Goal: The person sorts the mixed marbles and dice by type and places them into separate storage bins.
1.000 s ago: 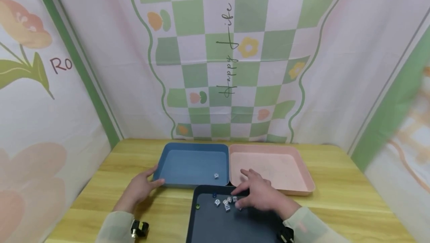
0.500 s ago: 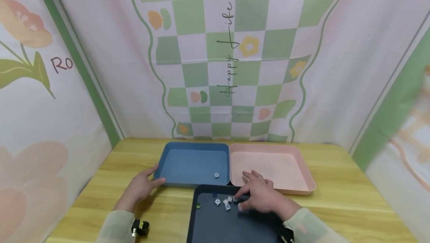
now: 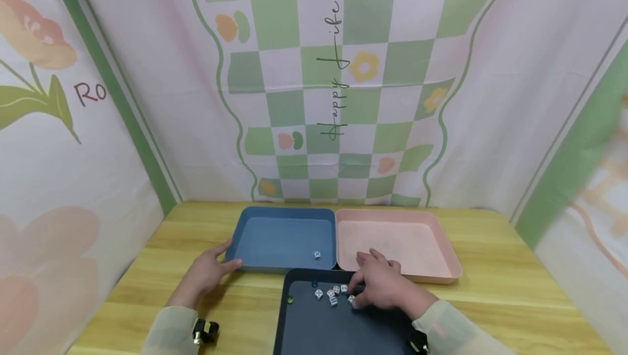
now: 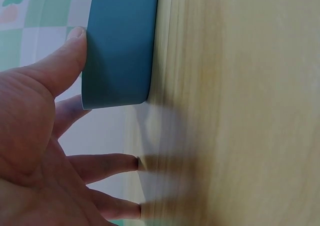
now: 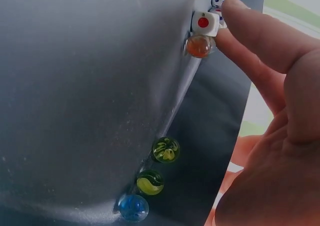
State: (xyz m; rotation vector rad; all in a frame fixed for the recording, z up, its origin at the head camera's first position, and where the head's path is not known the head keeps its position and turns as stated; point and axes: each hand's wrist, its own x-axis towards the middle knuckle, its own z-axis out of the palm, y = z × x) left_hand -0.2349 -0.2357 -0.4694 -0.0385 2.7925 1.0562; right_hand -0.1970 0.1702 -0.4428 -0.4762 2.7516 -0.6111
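My left hand [image 3: 203, 276] rests at the near left corner of the blue tray [image 3: 279, 221]. Its thumb touches the rim in the left wrist view, and its straight fingers spread beside the tray wall. My right hand [image 3: 382, 287] reaches over the far part of the dark tray [image 3: 281, 322]. Thumb and index finger stand either side of a white die [image 3: 351, 299], not clearly pinching it. In the right wrist view a die with a red dot [image 5: 205, 23] lies by the index finger, beside an orange marble [image 5: 199, 46]. Several white dice [image 3: 333, 301] lie left of this hand.
One die [image 3: 316, 255] lies in the blue tray. A pink tray [image 3: 392, 216] adjoins it on the right. Two green marbles [image 5: 165, 150] and a blue marble [image 5: 133, 208] lie along the dark tray's wall. The wooden table [image 3: 485, 268] meets a patterned cloth [image 3: 363, 142] behind.
My right index finger has come down and slightly right, closer to the thumb and the die between them. The left hand has stayed at the blue tray.
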